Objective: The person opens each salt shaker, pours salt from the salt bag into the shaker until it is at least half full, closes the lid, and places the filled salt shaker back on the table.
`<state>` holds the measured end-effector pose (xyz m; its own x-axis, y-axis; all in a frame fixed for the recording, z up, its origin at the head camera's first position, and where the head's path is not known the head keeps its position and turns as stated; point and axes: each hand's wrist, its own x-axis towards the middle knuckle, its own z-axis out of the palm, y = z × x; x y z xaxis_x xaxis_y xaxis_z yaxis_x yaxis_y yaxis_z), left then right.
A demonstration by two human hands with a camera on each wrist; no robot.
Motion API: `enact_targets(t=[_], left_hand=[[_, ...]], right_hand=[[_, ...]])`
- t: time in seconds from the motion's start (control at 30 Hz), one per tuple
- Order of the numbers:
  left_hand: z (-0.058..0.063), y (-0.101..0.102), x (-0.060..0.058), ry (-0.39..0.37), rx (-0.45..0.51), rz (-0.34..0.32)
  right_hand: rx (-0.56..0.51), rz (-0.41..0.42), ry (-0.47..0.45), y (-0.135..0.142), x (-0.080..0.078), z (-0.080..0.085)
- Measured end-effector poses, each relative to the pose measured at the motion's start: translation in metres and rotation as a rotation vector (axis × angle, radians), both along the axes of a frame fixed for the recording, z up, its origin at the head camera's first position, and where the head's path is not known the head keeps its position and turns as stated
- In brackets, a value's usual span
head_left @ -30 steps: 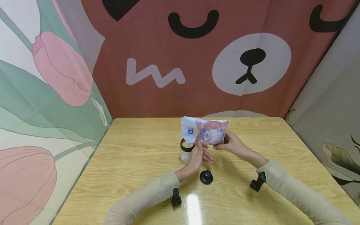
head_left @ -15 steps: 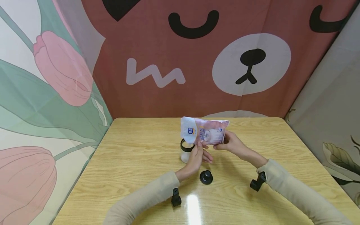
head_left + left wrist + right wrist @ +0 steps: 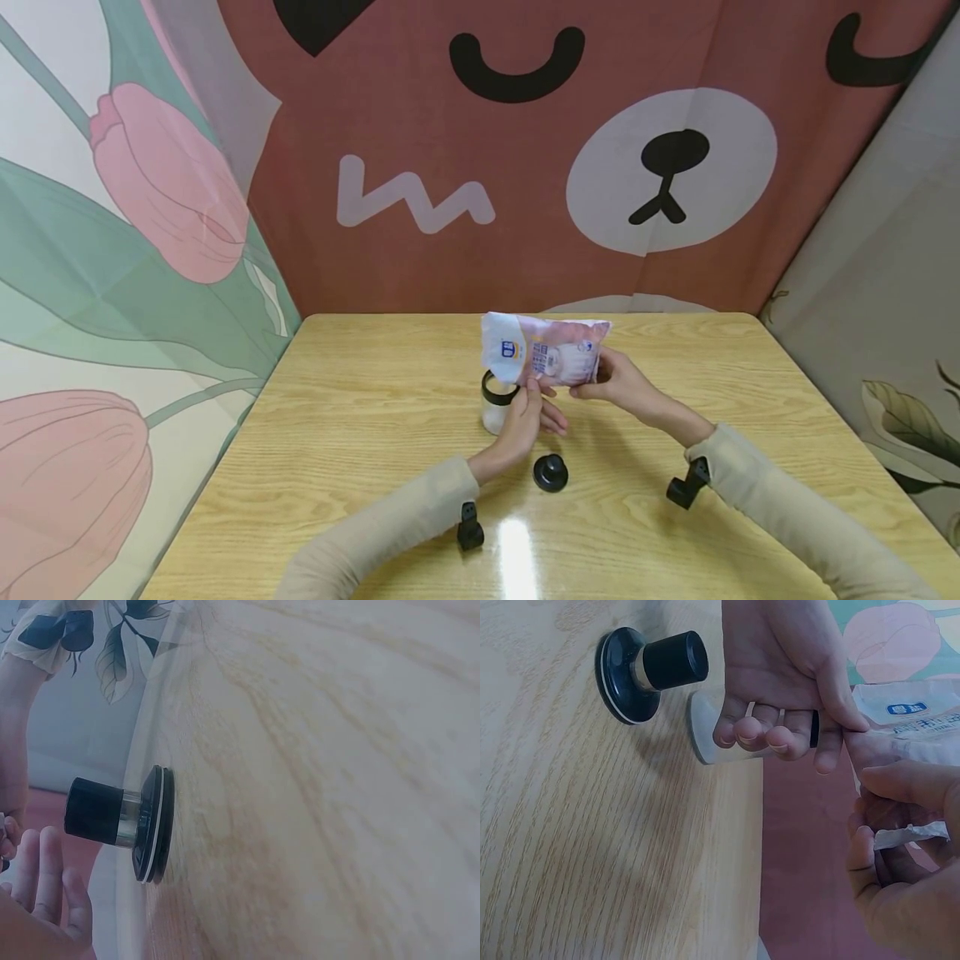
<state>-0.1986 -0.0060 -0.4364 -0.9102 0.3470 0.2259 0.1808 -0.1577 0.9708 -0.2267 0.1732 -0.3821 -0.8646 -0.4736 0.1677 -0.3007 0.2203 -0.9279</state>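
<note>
The right hand (image 3: 630,387) grips the right end of the printed bag (image 3: 562,354); the left hand (image 3: 525,421) pinches its lower edge. The bag is held above the table (image 3: 360,417), left end at the open jar (image 3: 495,417). The black lid (image 3: 551,473) rests nearer the person.

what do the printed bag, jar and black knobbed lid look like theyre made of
Bag: probably thin plastic film, softly shiny, with crinkled edges.
Jar: clear or translucent glass or plastic, can't tell which; light passes through its wall.
Lid: likely hard plastic, glossy black, judging by its highlights; the silvery collar looks like metal or metal-look trim.
</note>
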Motion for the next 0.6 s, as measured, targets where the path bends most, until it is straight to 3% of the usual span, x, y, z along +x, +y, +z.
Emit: enact_targets(t=[0.6], left_hand=[[-0.0029, 0.0011, -0.0014, -0.024, 0.026, -0.001]], right_hand=[[-0.006, -0.001, -0.003, 0.0002, -0.0007, -0.0017]])
